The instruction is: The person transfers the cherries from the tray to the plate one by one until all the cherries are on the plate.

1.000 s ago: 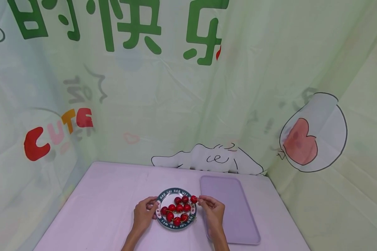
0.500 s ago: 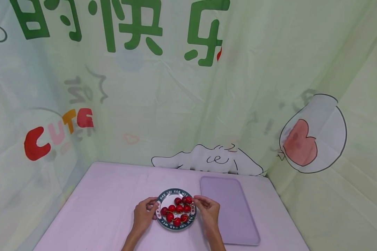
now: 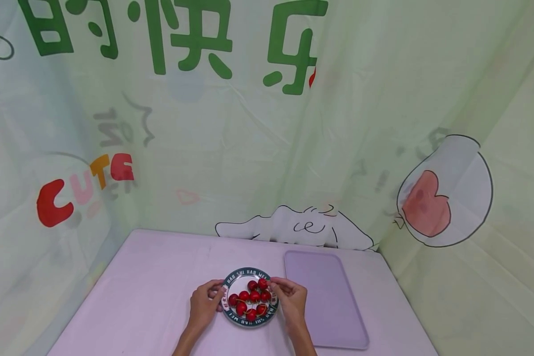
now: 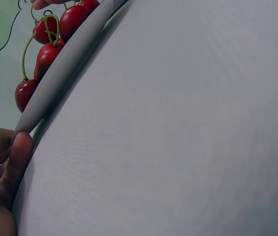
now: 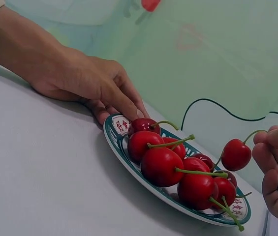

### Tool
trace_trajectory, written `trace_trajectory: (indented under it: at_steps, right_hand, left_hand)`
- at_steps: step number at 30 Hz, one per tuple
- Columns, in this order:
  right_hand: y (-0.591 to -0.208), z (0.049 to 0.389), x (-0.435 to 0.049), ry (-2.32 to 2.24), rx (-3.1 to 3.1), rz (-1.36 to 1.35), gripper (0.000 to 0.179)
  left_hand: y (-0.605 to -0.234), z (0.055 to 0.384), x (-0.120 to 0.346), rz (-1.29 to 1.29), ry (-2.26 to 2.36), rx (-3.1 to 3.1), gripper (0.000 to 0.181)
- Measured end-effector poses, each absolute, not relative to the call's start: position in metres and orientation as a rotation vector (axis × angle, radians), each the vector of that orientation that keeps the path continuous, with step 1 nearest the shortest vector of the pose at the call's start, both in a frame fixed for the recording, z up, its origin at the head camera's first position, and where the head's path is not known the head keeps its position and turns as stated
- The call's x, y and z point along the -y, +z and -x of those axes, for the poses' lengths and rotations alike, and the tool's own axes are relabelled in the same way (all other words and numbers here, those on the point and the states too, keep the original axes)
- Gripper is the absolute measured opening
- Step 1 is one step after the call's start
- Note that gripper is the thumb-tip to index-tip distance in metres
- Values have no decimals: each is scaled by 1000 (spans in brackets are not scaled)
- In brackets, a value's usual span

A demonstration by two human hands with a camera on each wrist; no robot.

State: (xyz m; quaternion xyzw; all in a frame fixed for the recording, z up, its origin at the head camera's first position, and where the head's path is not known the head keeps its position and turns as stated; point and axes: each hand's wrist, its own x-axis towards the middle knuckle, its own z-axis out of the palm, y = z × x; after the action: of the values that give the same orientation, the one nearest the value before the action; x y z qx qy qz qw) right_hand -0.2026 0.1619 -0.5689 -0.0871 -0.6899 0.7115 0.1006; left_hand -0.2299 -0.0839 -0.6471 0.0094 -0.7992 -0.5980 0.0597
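Observation:
A round plate (image 3: 249, 323) with a dark green lettered rim stands on the table, bearing several red cherries (image 5: 162, 166) with green stems. My left hand (image 3: 201, 307) grips the plate's left edge, as the left wrist view (image 4: 3, 172) also shows. Over the plate's right side, my right hand (image 3: 293, 302) pinches one cherry (image 5: 236, 155) by its thin stem. That cherry hangs above the others in the right wrist view. Whether it touches those under it, I cannot tell.
A flat purple tray (image 3: 333, 306) lies on the pale table (image 3: 160, 267), right of the plate and partly behind my right hand. Printed cloth curtains (image 3: 231, 148) close in the table at the back and sides.
My right hand has moved left with the cherry, from the plate's right rim to over the fruit. The left hand keeps its place on the plate.

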Motion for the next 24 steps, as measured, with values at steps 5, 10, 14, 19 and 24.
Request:
trace_trajectory:
  at_steps: [5,10,14,19,24]
  right_hand:
    - [-570,205,-160,2113,2028,220,22]
    - [-569,206,-157,2104,2045,208,21]
    - [-569,206,-156,2117,2054,194,21]
    - [-569,207,-154,2121,2068,182,23]
    - [-568,207,-153,2115,2074,184,23]
  left_hand:
    - [-644,229,84,-35,-1803,2436,29]
    - [-644,229,83,-36,-1802,2445,29]
    - [-644,228,82,-45,-1800,2446,29]
    - [-644,228,82,-53,-1801,2446,29]
    - [-645,228,82,-73,-1792,2453,29]
